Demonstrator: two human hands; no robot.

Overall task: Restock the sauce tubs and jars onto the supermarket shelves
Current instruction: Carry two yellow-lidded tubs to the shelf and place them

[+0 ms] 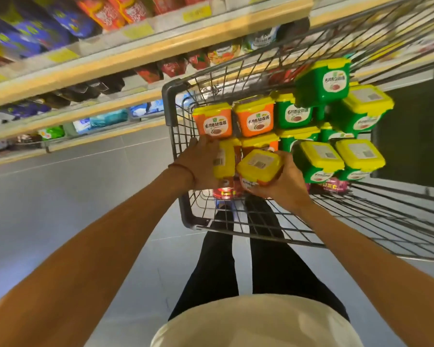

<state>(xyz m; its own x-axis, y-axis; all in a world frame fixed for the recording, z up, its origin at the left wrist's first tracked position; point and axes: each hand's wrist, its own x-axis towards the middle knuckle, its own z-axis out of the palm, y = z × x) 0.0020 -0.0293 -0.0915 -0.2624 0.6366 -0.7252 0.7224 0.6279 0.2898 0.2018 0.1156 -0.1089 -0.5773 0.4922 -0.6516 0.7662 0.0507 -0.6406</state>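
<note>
While shelves point(140, 50) are being faced, wire cart point(171, 103) is being unloaded: at its near end orange tub point(224, 162) is being clasped by left hand point(202, 169), second tub point(259, 166) by right hand point(285, 182), fingers curled round each; next prob. lift-out & shelving.

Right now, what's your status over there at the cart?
Left hand grips a sideways orange tub. Right hand grips a second orange tub. Both inside the cart, stacked tubs crowding. Shelves to the left, wire wall between.
</note>
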